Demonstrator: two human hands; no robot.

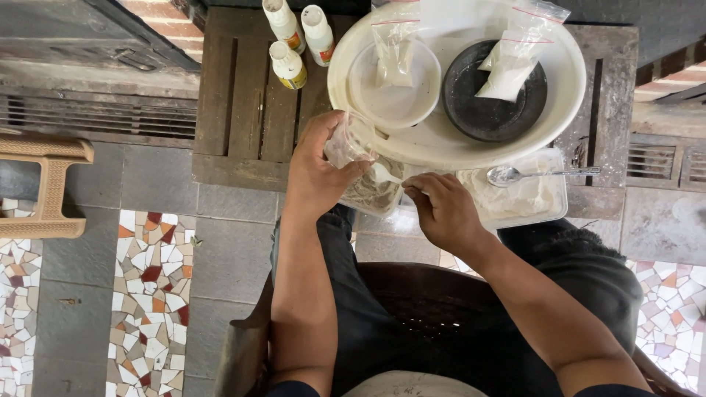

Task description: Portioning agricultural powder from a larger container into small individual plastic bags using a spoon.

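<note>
1. Sitting on a chair at a low wooden surface (250,110), the person works over a clear container (371,192) of grey-brown powder that sits at the near edge, just under the rim of a big white basin (566,73).
2. The left hand (316,173) is clenched round a small clear plastic bag (344,145), tilted with its mouth towards the container.
3. The right hand (441,209) pinches a small white spoon (386,174) between its fingertips, the bowl of the spoon hanging right at the bag and above the powder.
4. To my eye the step in hand is spooning powder into the bag; doing it well means holding the bag mouth wide and close over the container, so anything spilled falls back in.
5. Small, level spoonfuls would suit, as the bag's opening looks narrow.
6. Inside the basin lie a white bowl (393,103) and a black dish (493,110), each with a sealed bag of white powder resting on it.
7. A second container (544,198) of pale powder sits to the right, a metal spoon (515,175) lying across it.
8. Three white bottles (294,37) stand at the far side, well apart from the hands.
</note>
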